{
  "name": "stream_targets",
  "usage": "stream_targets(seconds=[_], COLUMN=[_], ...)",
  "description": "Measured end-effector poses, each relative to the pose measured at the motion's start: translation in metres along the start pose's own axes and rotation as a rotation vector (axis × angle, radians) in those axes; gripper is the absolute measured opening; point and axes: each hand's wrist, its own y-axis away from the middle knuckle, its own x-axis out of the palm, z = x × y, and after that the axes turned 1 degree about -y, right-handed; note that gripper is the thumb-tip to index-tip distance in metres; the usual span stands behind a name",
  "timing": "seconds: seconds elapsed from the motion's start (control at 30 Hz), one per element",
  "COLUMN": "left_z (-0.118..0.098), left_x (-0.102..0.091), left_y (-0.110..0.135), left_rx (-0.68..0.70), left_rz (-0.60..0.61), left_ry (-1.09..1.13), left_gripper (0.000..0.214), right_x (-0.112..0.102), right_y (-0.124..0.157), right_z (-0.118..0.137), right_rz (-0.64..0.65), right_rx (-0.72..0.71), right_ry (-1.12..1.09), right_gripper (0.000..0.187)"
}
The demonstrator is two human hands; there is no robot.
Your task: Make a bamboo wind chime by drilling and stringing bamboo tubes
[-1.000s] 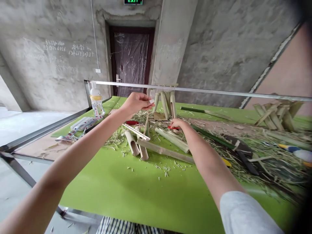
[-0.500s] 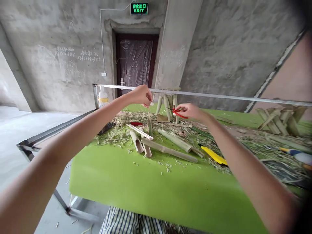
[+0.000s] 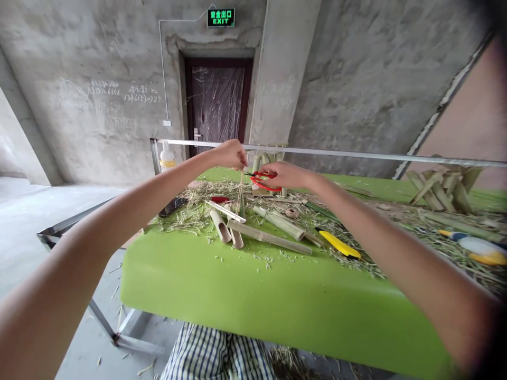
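My left hand (image 3: 233,154) pinches the top of a thin tan string (image 3: 241,192), which hangs down to the bamboo pieces on the table. Red-handled scissors (image 3: 259,184) sit in my right hand (image 3: 283,175), blades pointing left and close to the string just below my left fingers. Whether the blades touch the string I cannot tell. Under the string lie a pale split strip (image 3: 225,211), two short bamboo tubes (image 3: 219,226) with open ends toward me, and a long bamboo stick (image 3: 271,237) slanting right.
A yellow utility knife (image 3: 338,244), a thicker bamboo tube (image 3: 279,222) and shavings (image 3: 190,208) lie on the green table (image 3: 222,285). Bamboo tubes (image 3: 256,163) hang behind my right hand. A metal rail (image 3: 336,153) runs along the back; a crisscross bamboo piece (image 3: 439,190) stands right.
My right hand has moved left with the scissors, bringing the blades from the hanging tubes to beside the string. My left hand stays up, still pinching. The view has shifted slightly.
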Motion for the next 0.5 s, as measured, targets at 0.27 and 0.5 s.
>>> stream_targets(seconds=[0.27, 0.5], left_z=[-0.003, -0.008], left_x=[-0.002, -0.003], left_y=[-0.002, 0.004], left_rx=[0.057, 0.006], left_rz=[-0.077, -0.09], left_ry=[-0.057, -0.189], left_gripper=[0.004, 0.008], right_x=[0.002, 0.006], right_y=[-0.011, -0.011], right_z=[0.007, 0.014], right_rz=[-0.014, -0.1], right_rx=[-0.022, -0.057], right_ry=[0.008, 0.099], right_gripper=[0.024, 0.022])
